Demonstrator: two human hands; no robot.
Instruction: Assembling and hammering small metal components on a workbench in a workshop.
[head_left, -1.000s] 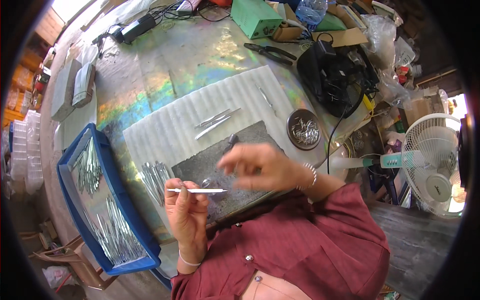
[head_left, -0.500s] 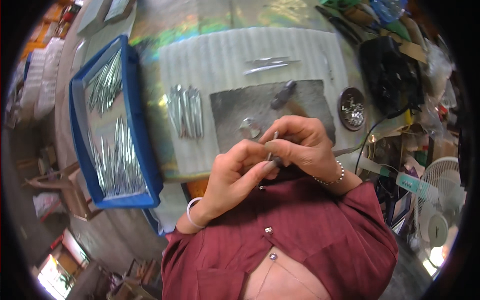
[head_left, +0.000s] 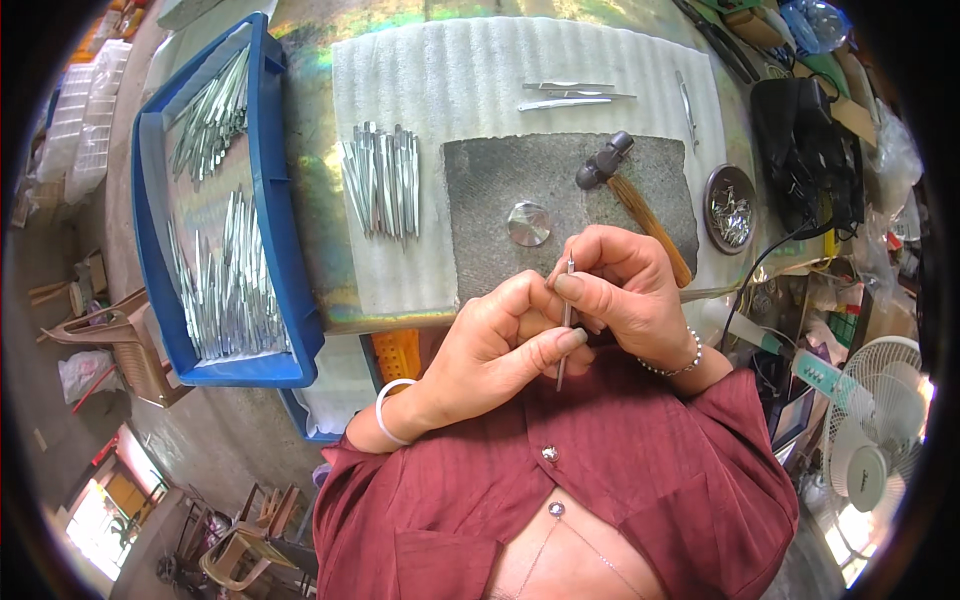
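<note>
A slender metal rod [head_left: 567, 313] with a narrow tip stands nearly upright in the picture between my hands. My left hand [head_left: 505, 335] pinches its lower part between thumb and fingers. Higher up, near the tip, the thumb and forefinger of my right hand [head_left: 625, 290] grip it too. Just beyond my hands, a dark grey pad [head_left: 490, 190] bears a round shiny metal block [head_left: 529, 223]. A hammer [head_left: 632, 200] with a wooden handle lies on the pad's right part, its handle end close to my right hand.
A row of flat metal strips [head_left: 385, 185] lies on the white foam sheet [head_left: 430, 70], with a few thin metal pieces [head_left: 565, 103] farther back. A round dish [head_left: 712, 235] at right holds small shiny parts. The blue tray [head_left: 307, 330] at left holds many metal pieces.
The whole scene has shifted in the picture. More of the rod shows now, its lower end sticking out below my left hand. Both hands keep their pinch.
</note>
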